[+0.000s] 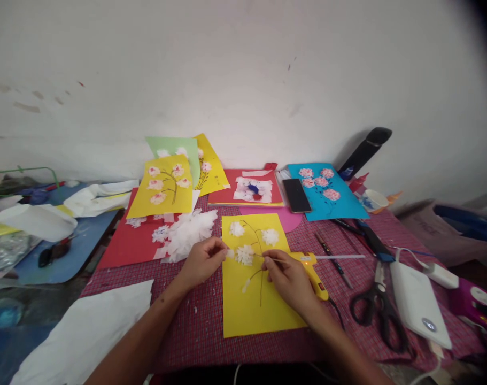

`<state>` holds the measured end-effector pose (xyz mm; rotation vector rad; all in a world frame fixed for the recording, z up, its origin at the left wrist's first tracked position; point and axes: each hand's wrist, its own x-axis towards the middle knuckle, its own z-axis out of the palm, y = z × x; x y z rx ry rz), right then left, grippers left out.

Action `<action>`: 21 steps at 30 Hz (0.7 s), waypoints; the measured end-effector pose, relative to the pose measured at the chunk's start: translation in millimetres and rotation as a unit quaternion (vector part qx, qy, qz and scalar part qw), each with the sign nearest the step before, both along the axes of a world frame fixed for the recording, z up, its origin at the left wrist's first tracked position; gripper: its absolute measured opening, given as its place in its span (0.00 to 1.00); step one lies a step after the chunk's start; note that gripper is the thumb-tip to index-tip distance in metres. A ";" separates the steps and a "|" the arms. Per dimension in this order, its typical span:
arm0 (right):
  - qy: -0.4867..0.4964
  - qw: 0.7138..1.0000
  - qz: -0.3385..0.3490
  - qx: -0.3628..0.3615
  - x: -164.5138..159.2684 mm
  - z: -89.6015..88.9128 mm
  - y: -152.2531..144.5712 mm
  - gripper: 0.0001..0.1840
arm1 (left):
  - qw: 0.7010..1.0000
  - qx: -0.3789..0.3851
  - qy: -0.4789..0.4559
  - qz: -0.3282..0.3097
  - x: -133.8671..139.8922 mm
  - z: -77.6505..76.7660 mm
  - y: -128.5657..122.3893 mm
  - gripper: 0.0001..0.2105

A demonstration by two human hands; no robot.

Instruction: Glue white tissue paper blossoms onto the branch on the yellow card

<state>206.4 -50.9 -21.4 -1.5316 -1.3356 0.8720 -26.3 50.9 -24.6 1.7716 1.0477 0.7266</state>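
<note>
A sheet of yellow paper [243, 315] lies in front of me, with a drawn brown branch and white tissue-paper flowers [244, 255] on it. At its left edge my left hand [205, 260] pinches a small white tissue-paper piece [229, 253]. Over the sheet's right side, my right hand [289, 278] is closed on a thin stick [259, 255] whose tip points at the middle flower; most of the stick is hidden by the fingers. A small white patch [246, 286] sits at the end of a lower twig.
Left of the sheet lies a pile of white tissue pieces [191, 235]. A yellow glue gun [317, 280] lies beside my right hand, with black scissors [377, 310] and a white power bank [419, 305] further right. Finished flower cards [163, 182] and a phone [296, 195] are behind.
</note>
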 end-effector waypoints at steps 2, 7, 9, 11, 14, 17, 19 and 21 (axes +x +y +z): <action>-0.004 1.000 0.005 0.001 -0.4 0.1 -0.7 0.12 | 1.000 0.002 0.004 -0.002 -0.2 0.6 0.0 0.05; -0.001 1.000 0.002 0.002 -0.9 1.8 -1.9 0.12 | 1.000 0.002 0.006 -0.006 -0.1 0.6 -0.1 0.04; 0.005 1.000 -0.006 -0.002 -1.0 2.8 -1.6 0.13 | 1.000 0.001 0.004 -0.008 0.0 -0.4 0.1 0.04; 0.015 1.000 -0.014 -0.006 -1.2 3.1 -1.0 0.13 | 1.000 0.001 0.005 -0.009 0.1 -1.4 0.3 0.04; 0.031 0.999 -0.019 -0.005 -1.7 2.1 0.6 0.14 | 1.000 0.003 0.009 -0.010 0.2 -2.7 0.4 0.04; 0.038 0.999 -0.019 0.000 -2.7 1.4 2.7 0.13 | 1.000 0.003 0.009 -0.008 0.2 -3.6 0.3 0.04; 0.034 0.999 -0.017 0.000 -2.9 2.3 3.8 0.13 | 1.000 0.000 0.007 -0.008 0.2 -4.1 0.3 0.04; 0.030 0.999 -0.017 -0.001 -2.0 4.1 3.6 0.13 | 1.000 -0.002 0.008 -0.008 0.2 -4.5 0.2 0.04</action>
